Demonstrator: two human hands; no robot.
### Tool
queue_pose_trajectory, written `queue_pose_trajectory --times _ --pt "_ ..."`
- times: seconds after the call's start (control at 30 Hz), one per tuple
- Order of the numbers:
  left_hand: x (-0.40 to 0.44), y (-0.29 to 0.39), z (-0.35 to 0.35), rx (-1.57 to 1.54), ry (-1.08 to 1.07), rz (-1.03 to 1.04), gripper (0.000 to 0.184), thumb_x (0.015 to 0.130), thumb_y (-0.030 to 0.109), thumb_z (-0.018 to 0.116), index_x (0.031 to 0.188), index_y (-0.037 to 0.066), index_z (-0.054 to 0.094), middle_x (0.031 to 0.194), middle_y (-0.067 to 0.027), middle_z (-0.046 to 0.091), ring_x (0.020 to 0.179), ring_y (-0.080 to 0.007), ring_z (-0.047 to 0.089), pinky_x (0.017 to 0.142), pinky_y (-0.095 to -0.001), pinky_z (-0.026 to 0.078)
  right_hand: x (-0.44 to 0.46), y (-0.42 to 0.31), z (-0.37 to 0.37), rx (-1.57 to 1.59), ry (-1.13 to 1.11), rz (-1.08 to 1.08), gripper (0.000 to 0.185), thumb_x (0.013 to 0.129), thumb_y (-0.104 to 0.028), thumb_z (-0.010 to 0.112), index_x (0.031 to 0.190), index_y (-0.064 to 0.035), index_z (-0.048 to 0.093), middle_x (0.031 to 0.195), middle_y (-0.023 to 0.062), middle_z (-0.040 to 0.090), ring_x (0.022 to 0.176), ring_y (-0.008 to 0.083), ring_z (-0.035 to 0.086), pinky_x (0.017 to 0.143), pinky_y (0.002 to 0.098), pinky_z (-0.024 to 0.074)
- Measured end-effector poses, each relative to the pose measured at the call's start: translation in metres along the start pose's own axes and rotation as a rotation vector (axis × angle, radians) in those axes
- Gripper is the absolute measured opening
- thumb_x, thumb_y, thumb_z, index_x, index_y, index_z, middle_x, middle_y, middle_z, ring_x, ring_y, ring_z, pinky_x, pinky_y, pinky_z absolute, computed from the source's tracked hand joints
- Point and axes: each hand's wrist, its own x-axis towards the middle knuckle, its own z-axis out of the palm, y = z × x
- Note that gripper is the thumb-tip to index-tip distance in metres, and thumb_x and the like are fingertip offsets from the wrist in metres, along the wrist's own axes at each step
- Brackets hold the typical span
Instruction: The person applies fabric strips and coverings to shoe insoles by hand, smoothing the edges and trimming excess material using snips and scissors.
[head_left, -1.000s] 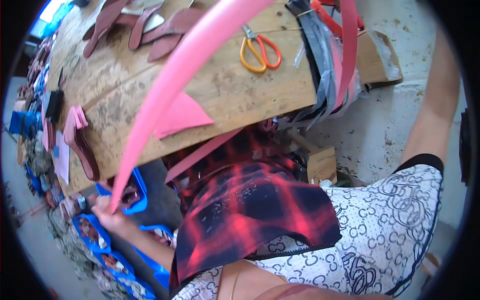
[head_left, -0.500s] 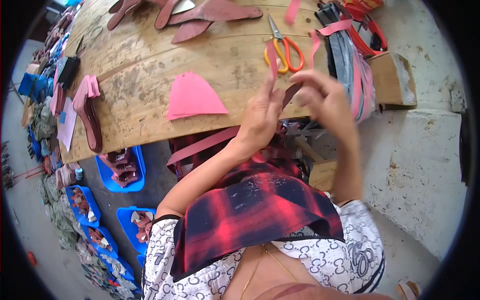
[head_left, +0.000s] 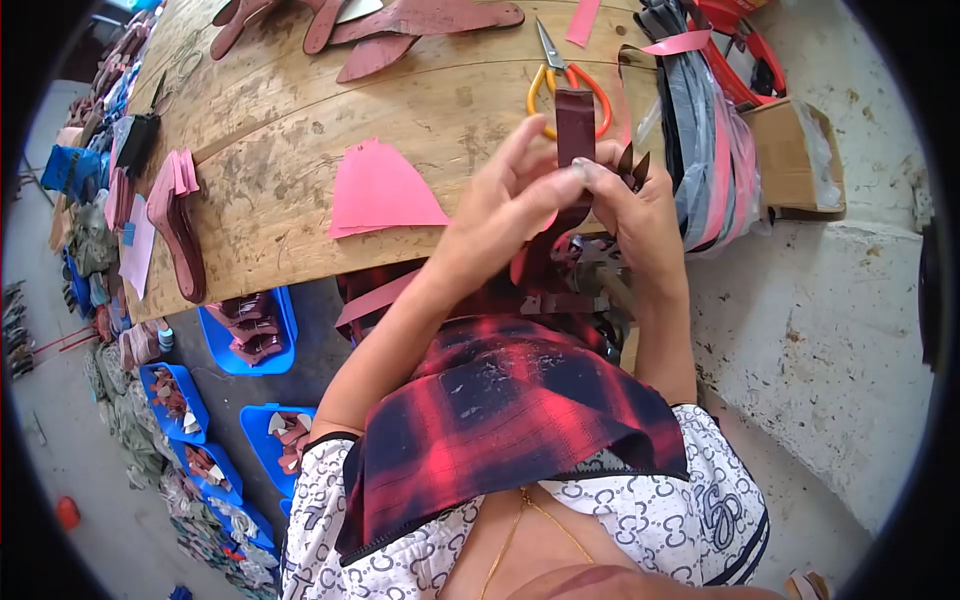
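Observation:
A dark maroon strip [head_left: 575,125] stands upright between my two hands, its lower part curling down over my lap. My left hand [head_left: 505,205] pinches it from the left, thumb against the strip. From the right, my right hand [head_left: 640,210] grips the same strip, the two thumbs nearly touching. Two dark pointed tips [head_left: 633,166] stick out among the right fingers; I cannot make out what they belong to. Just beyond the hands lie scissors [head_left: 558,68] with orange and yellow handles, partly behind the strip. Pink cut pieces [head_left: 385,190] lie left of my left hand.
Maroon sole-shaped pieces [head_left: 430,18] lie at the wooden table's [head_left: 270,200] far side, and another maroon piece [head_left: 178,240] at its left. Bundled strips [head_left: 690,130] and a cardboard box [head_left: 795,160] are at the right. Blue bins [head_left: 285,340] stand below on the left.
My right hand has come in to the strip and closed on it beside the left. The strip has turned, so its broad dark face now shows upright.

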Motion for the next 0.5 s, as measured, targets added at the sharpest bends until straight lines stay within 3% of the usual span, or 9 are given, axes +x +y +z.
queue_pose_trajectory --times 0.03,0.1,0.13,0.23,0.27,0.4,0.5 --pt "0.004 0.007 -0.002 0.038 -0.021 0.071 0.049 0.093 0.013 0.060 0.135 -0.006 0.044 0.115 -0.0119 0.063 0.103 -0.0133 0.059 0.090 -0.0289 0.048 -0.002 0.001 0.002 -0.025 -0.026 0.020 0.007 0.090 -0.010 0.063 0.088 -0.0040 0.063 0.068 -0.0079 0.052 0.055 -0.0005 0.040 0.049 0.0189 0.0299" --pt "0.008 -0.003 -0.014 -0.007 0.035 -0.058 0.031 0.093 0.015 0.061 0.117 -0.004 0.061 0.100 -0.0076 0.068 0.091 -0.0113 0.064 0.082 -0.0272 0.051 -0.006 -0.001 0.005 -0.076 -0.078 0.057 0.007 0.090 -0.010 0.063 0.088 -0.0040 0.063 0.067 -0.0090 0.051 0.054 -0.0009 0.039 0.049 0.0181 0.0279" --pt "0.009 -0.006 -0.017 -0.045 0.063 -0.058 0.028 0.093 0.016 0.062 0.113 -0.004 0.062 0.096 -0.0077 0.069 0.086 -0.0120 0.065 0.080 -0.0274 0.052 -0.007 0.002 0.007 -0.163 -0.120 0.019 0.021 0.094 -0.023 0.059 0.088 -0.0030 0.063 0.069 -0.0067 0.051 0.057 0.0011 0.040 0.051 0.0187 0.0298" --pt "0.009 -0.007 -0.016 -0.121 0.135 -0.098 0.023 0.092 0.016 0.064 0.104 -0.004 0.065 0.088 -0.0078 0.069 0.076 -0.0121 0.066 0.073 -0.0260 0.054 -0.001 0.007 0.002 -0.135 -0.002 -0.003 0.038 0.098 -0.036 0.049 0.091 -0.0019 0.064 0.072 -0.0034 0.050 0.061 0.0033 0.040 0.054 0.0201 0.0322" --pt "0.008 -0.001 -0.013 -0.119 0.155 -0.136 0.022 0.090 0.014 0.065 0.103 -0.004 0.065 0.087 -0.0079 0.069 0.074 -0.0109 0.065 0.071 -0.0244 0.053 0.001 0.009 -0.005 -0.194 0.048 0.033 0.049 0.100 -0.044 0.040 0.099 -0.0005 0.063 0.075 -0.0008 0.050 0.065 0.0056 0.041 0.058 0.0210 0.0341" --pt "0.006 -0.014 -0.020 -0.052 0.179 -0.248 0.022 0.085 0.011 0.069 0.099 -0.005 0.063 0.084 -0.0088 0.069 0.072 -0.0101 0.065 0.067 -0.0228 0.053 0.006 0.005 -0.016 -0.326 -0.190 0.115 0.042 0.099 -0.037 0.047 0.112 0.0012 0.060 0.075 -0.0013 0.050 0.068 0.0074 0.045 0.062 0.0214 0.0363" --pt "0.002 -0.013 -0.024 -0.036 0.136 -0.334 0.018 0.086 0.010 0.069 0.097 -0.002 0.063 0.086 -0.0084 0.069 0.073 -0.0115 0.066 0.067 -0.0240 0.055 0.003 0.005 -0.008 -0.241 -0.193 0.106 0.033 0.097 -0.028 0.055 0.110 0.0015 0.059 0.078 0.0002 0.056 0.074 0.0075 0.053 0.068 0.0223 0.0411"
